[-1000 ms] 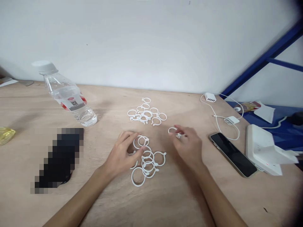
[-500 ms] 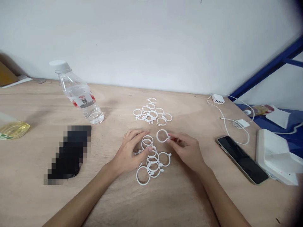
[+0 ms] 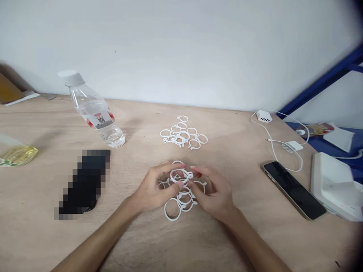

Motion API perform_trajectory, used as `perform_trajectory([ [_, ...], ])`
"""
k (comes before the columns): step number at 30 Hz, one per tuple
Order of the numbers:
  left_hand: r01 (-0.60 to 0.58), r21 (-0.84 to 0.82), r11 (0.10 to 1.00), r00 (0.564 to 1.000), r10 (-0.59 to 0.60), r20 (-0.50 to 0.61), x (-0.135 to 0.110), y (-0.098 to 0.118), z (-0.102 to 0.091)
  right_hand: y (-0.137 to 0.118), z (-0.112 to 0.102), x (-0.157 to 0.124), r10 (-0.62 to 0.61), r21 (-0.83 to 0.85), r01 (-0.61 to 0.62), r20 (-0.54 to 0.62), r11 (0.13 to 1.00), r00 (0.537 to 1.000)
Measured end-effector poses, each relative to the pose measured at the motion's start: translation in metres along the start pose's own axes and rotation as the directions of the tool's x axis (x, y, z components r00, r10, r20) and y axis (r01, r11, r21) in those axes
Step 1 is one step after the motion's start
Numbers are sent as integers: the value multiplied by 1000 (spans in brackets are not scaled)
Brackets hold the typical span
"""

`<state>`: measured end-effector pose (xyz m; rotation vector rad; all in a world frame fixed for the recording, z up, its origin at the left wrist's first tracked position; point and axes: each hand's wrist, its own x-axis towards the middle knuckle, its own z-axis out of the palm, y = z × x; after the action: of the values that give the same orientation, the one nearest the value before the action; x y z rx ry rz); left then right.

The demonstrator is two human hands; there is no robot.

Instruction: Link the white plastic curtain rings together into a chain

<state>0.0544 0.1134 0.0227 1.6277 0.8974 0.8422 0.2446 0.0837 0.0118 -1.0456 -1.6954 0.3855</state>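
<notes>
My left hand point(image 3: 154, 189) and my right hand point(image 3: 212, 190) meet over a near pile of white plastic rings point(image 3: 181, 200) on the wooden table point(image 3: 141, 241). Both pinch the same white ring point(image 3: 179, 176), the left on its left side, the right on its small tab end. The ring is lifted just above the pile. A second, loose heap of white rings point(image 3: 183, 135) lies farther back, apart from both hands.
A tilted clear water bottle point(image 3: 93, 111) stands back left, a pixelated dark object point(image 3: 83, 183) lies left. A phone point(image 3: 293, 190), white charger with cable point(image 3: 272, 138) and a white box point(image 3: 336, 187) are on the right. A yellowish container point(image 3: 15, 154) sits at the left edge.
My right hand has brought the single ring from the right over to the near pile. My left hand has lifted off the pile and now pinches that ring too.
</notes>
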Motion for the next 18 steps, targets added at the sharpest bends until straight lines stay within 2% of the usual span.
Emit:
perform_trajectory([
  [2, -103, 78, 992, 993, 107, -41, 0, -3, 0, -1, 0, 1, 152, 115, -161, 84, 980, 985],
  [4, -214, 189, 958, 973, 226, -45, 1, -6, 0, -2, 0, 2, 280, 219, -311, 161, 925, 946],
  [6, -294, 278, 914, 949, 313, -26, 1, -7, 1, -3, 0, 4, 362, 254, -395, 168, 883, 917],
  [10, -358, 365, 859, 926, 378, 17, 0, -8, 1, -4, 1, 6, 371, 218, -385, 103, 897, 923],
  [18, -328, 417, 848, 941, 331, 66, -1, -6, 0, -2, 6, -4, 323, 111, -334, 103, 936, 941],
])
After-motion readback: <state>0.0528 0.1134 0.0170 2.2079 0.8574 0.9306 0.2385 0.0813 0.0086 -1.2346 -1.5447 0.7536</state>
